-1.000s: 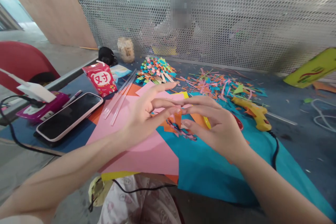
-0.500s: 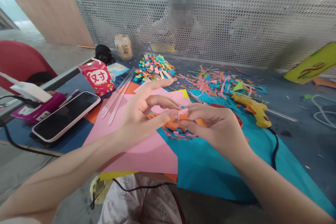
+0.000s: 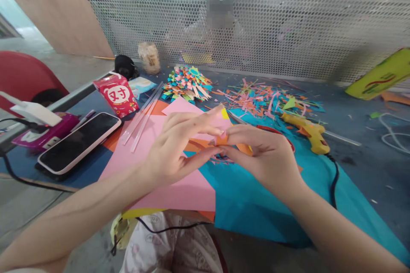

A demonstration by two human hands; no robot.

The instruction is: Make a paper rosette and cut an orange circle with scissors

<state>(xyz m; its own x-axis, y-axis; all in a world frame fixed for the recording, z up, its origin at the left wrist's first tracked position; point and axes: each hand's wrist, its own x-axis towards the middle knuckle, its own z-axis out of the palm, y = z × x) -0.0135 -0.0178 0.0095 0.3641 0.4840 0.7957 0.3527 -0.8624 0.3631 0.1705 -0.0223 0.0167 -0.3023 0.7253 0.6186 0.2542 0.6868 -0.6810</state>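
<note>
My left hand (image 3: pixel 174 149) and right hand (image 3: pixel 267 158) meet fingertip to fingertip above the middle of the bench, both pinching a small orange paper piece (image 3: pixel 221 140) between thumb and forefinger. I see it held just above the pink sheet (image 3: pixel 166 179) and the blue sheet (image 3: pixel 256 204). A phone (image 3: pixel 78 141) lies near the left edge, glue sticks (image 3: pixel 144 117) beside it. A yellow glue gun (image 3: pixel 307 131) rests toward the right, by the paper scraps (image 3: pixel 265 100).
</note>
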